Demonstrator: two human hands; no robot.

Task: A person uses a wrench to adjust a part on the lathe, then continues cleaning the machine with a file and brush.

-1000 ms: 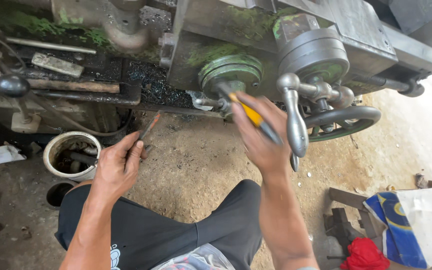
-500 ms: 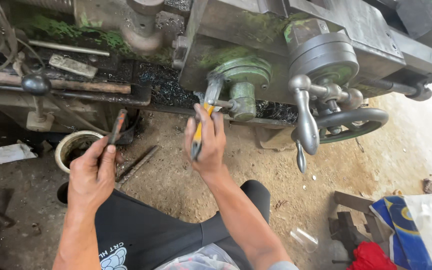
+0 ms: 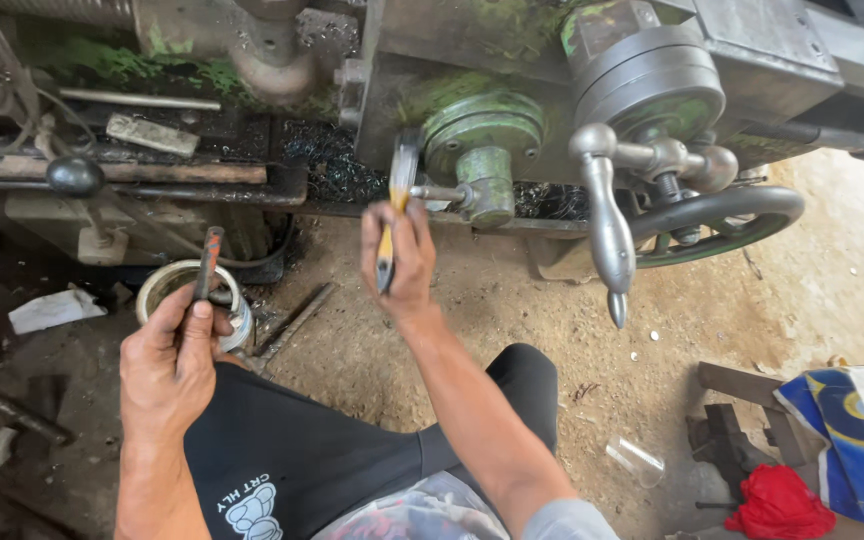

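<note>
My right hand point(image 3: 400, 258) grips a hammer point(image 3: 397, 200) by its yellow and black handle, head raised in front of the green pulley point(image 3: 482, 150) of an old lathe. My left hand point(image 3: 170, 360) holds a dark metal chisel-like rod point(image 3: 207, 262) upright, just in front of a white tin point(image 3: 184, 296) on the dirt floor. Both hands hover over my knees in black shorts.
The lathe's steel crank handle point(image 3: 607, 220) and handwheel point(image 3: 717, 220) jut out at right. Another rod point(image 3: 292, 318) lies on the ground by the tin. Red cloth point(image 3: 782, 500), a blue fabric point(image 3: 842, 440) and metal scraps sit at lower right; clutter fills the left.
My right hand swung the hammer from the crank handle leftward and raised it before the pulley. My left hand closed on the rod and drew it in.
</note>
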